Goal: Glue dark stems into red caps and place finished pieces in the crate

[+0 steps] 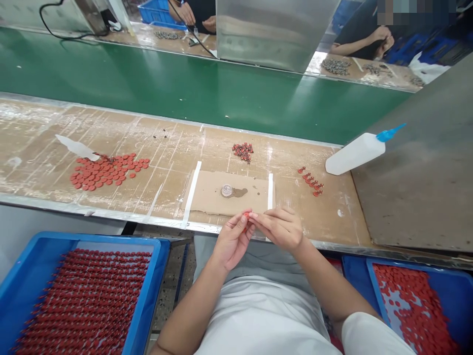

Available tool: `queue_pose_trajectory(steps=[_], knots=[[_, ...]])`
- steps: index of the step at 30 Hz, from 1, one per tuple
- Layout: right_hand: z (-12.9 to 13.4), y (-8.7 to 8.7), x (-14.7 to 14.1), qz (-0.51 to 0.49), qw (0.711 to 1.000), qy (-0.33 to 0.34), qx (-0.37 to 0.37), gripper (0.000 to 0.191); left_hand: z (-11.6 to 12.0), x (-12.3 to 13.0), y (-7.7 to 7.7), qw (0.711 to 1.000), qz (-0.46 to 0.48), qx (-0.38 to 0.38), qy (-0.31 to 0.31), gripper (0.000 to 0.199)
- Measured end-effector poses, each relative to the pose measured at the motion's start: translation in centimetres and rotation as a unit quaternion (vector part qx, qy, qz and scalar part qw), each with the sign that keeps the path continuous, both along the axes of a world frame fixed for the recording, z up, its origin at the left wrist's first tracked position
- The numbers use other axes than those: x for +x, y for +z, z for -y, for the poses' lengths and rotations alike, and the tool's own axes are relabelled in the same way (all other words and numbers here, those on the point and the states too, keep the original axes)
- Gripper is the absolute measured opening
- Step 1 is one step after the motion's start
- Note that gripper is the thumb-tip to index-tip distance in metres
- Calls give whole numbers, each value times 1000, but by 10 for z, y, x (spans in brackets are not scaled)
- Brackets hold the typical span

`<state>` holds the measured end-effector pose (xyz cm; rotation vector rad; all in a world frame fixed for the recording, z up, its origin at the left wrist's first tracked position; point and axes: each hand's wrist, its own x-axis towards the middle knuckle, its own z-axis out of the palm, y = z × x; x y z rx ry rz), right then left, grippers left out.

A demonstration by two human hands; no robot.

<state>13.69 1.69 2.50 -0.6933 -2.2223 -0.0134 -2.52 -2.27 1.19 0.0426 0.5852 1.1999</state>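
Near the table's front edge, my left hand (234,239) pinches a small red piece (246,215) between thumb and fingers. My right hand (281,228) meets it from the right, its fingertips closed on the same piece. Just beyond the hands lies a taped cardboard sheet (210,197) with a small clear round dish (226,191) and a wet brown stain on it. Behind the sheet is a small pile of red and dark parts (243,152). Several red discs with metal pins (311,181) stand in a short row to the right. Flat red discs (105,171) lie heaped at the left.
A white bottle with a blue nozzle (355,154) leans at a metal panel (421,162). Blue trays of red parts sit below left (157,276) and right (373,281). Beyond the green strip (158,84), another person's hands (187,15) show at a bench.
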Motion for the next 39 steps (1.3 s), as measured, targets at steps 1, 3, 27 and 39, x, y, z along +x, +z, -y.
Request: queue_pose_trajectory(steps=[1,3,27,39], knots=[[-1,2,2,17,1000,17,16,51,0,0,0,1000,-14,4,10,20],[-4,5,4,40,998,43,35,50,1,-1,0,999,-36,8,24,23],[-164,-17,-21,-40,881,-302,-363,30,10,-32,-12,993,-53,-37,94,24],[-202,-16,-30,93,872,-293,-381,25,16,-43,-14,989,-98,-39,101,24]])
